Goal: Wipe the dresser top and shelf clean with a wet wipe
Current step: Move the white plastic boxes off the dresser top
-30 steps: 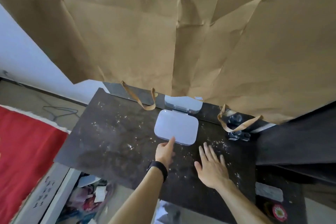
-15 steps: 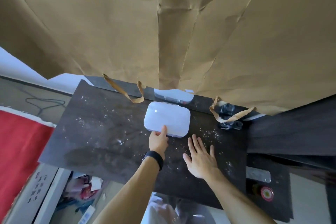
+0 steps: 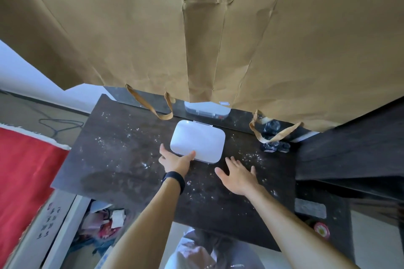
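Left hand (image 3: 175, 160) touches the white box (image 3: 197, 141) on the speckled dark desk (image 3: 113, 159); right hand (image 3: 237, 176) lies spread flat beside the box. Brown paper (image 3: 196, 28) hangs behind the box.

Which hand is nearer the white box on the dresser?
Left. The left hand touches the white box at its front-left corner; the right hand is spread over the dresser top, apart, in front of its right corner.
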`<state>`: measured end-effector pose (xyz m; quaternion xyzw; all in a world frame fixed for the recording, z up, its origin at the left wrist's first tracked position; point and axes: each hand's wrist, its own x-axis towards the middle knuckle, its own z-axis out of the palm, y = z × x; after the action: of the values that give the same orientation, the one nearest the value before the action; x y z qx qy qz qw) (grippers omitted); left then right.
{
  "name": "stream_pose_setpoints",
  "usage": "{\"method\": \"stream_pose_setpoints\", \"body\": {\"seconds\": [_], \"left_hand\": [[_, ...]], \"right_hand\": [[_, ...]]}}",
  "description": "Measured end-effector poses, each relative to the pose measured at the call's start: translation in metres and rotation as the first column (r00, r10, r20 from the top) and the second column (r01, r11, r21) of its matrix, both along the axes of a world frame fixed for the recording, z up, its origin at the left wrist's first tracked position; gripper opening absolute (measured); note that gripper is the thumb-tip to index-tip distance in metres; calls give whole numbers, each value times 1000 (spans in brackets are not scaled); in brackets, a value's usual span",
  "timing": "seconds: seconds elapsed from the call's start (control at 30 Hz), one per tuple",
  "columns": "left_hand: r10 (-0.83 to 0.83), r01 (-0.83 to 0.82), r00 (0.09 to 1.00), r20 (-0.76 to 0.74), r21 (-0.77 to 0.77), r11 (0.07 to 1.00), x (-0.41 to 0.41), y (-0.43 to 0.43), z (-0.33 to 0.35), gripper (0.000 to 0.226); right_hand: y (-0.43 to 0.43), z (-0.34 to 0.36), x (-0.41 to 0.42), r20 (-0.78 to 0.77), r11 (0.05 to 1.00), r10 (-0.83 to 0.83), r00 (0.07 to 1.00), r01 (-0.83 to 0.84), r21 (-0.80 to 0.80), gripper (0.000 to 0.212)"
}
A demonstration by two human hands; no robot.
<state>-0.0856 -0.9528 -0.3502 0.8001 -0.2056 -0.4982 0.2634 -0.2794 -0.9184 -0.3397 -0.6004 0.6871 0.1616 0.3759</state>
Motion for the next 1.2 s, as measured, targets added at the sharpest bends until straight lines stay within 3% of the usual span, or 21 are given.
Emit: {"method": "stream_pose_setpoints", "body": {"seconds": [0.13, 0.27, 0.4, 0.53, 0.67, 0.77, 1.03, 1.2], "left_hand": [[-128, 126, 992, -10, -109, 986, 13, -9, 1, 60], [-44, 33, 997, -68, -160, 986, 15, -1, 9, 47], [19, -66, 967, -254, -178, 982, 11, 8, 28, 46], [-7, -68, 918, -395, -175, 982, -1, 30, 43, 58], [-164, 80, 830, -533, -177, 981, -31, 72, 50, 58], [-225, 177, 811, -540, -140, 974, -64, 107, 50, 61], [-313, 303, 824, -473, -98, 948, -184, 190, 51, 66], [-394, 379, 848, -355, -115, 918, -248, 211, 59, 46]], "right_hand": [[-9, 2, 17, 211, 970, -243, 947, 243, 27, 63], [-7, 8, 28, 393, 833, -518, 759, 552, 32, 53], [12, 13, 30, 574, 617, -708, 412, 755, 219, 45], [46, 27, 14, 629, 373, -777, 29, 826, 422, 21], [94, 37, -17, 640, 223, -747, -180, 838, 497, 54], [135, 43, -50, 641, 143, -724, -255, 854, 501, 51], [231, 37, -172, 630, 75, -730, -265, 885, 459, 48], [268, 44, -250, 655, 34, -683, -323, 882, 471, 44]]}}
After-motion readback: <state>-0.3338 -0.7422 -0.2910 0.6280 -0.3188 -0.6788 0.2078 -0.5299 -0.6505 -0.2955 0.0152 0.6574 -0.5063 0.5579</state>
